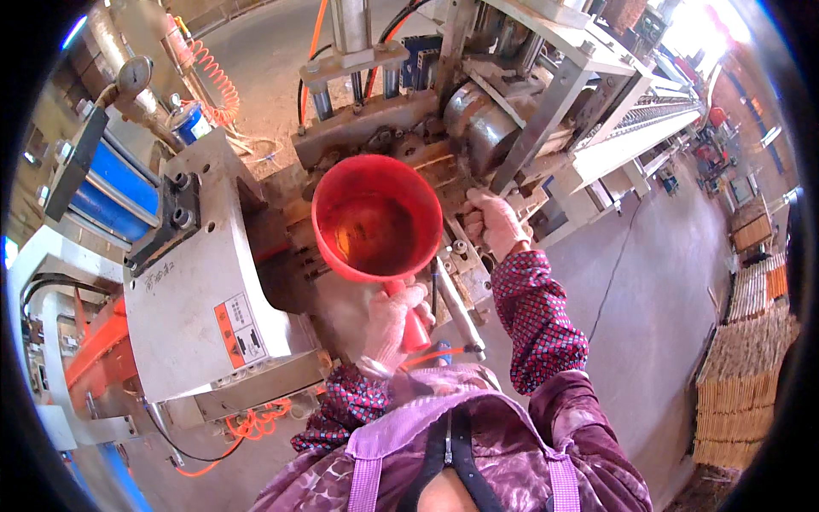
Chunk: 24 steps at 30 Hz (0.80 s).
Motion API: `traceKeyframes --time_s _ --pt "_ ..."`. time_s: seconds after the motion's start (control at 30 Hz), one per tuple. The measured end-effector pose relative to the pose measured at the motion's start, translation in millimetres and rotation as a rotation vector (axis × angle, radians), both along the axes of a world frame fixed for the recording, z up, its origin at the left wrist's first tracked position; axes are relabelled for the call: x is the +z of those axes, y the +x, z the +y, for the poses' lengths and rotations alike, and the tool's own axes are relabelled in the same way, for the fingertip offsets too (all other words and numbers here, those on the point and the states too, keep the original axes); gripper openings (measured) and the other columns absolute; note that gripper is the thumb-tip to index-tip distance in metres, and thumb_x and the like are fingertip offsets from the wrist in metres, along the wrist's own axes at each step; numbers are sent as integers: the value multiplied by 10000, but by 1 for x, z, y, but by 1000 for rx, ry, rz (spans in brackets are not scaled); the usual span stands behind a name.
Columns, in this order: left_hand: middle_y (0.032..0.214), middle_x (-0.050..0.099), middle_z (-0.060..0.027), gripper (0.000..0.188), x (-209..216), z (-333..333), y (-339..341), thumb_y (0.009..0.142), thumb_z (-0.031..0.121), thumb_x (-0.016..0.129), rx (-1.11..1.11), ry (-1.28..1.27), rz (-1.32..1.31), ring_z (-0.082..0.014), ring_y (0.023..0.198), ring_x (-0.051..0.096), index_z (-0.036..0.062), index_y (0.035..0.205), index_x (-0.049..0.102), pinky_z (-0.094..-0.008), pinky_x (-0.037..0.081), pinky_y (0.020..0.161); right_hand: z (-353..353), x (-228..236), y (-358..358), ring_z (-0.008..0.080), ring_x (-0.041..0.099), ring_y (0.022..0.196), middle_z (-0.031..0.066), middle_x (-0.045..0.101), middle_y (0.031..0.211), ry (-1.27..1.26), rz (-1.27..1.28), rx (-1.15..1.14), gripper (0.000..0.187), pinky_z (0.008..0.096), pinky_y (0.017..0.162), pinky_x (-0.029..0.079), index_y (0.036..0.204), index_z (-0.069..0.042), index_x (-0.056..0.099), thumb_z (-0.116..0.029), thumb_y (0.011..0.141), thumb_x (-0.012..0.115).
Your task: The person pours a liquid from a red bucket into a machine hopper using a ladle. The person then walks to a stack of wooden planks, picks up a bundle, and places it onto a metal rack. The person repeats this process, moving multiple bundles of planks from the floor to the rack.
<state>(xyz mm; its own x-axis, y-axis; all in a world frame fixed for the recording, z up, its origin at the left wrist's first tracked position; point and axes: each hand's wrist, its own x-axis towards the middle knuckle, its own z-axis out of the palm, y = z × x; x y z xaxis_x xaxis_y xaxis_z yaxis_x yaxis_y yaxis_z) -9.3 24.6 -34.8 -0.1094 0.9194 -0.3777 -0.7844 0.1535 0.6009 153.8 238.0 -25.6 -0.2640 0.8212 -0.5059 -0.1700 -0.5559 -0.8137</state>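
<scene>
My left hand (pixel 394 322), in a pale work glove, is wrapped round the handle of a red plastic ladle (pixel 424 218). The ladle's round bowl is held over the machine bed, its opening facing up toward me. Inside it looks dark with an orange-brown patch; I cannot tell whether that is liquid. My right hand (pixel 495 224), gloved too, is closed beside the metal parts to the right of the bowl. Whatever its fingers hold is hidden. A pale metal bar (pixel 459 309) slants between the two hands.
On the left stands a large grey machine block (pixel 200 273) with a blue cylinder (pixel 115 192) and a pressure gauge (pixel 135 75). A metal frame (pixel 554 111) rises ahead on the right. Stacked wooden strips (pixel 740 388) sit at the far right. Orange hoses (pixel 260 420) hang low left.
</scene>
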Motion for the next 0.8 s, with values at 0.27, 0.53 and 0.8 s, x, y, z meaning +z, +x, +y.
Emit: traceKeyframes --time_s 0.27,0.53,0.8 --pt "742 561 -41 177 5 -4 -11 842 73 617 -96 -68 192 -161 626 596 40 1005 554 -295 502 580 -62 29 28 16 299 492 -52 416 730 71 365 353 472 177 408 242 1417 -178 448 -240 972 593" --pt "723 561 -15 245 -17 0 -2 830 91 640 -101 -22 174 -138 539 570 79 1062 561 -270 503 500 -102 88 42 76 454 502 -24 497 686 410 -601 672 554 241 439 371 1465 -172 451 -188 929 591" --pt "701 559 -14 190 -27 -8 7 849 142 650 -141 147 271 -126 573 573 64 1000 565 -287 504 543 -132 108 -12 221 680 596 40 599 684 1461 -2129 970 474 406 375 484 1266 -225 565 -163 804 652"
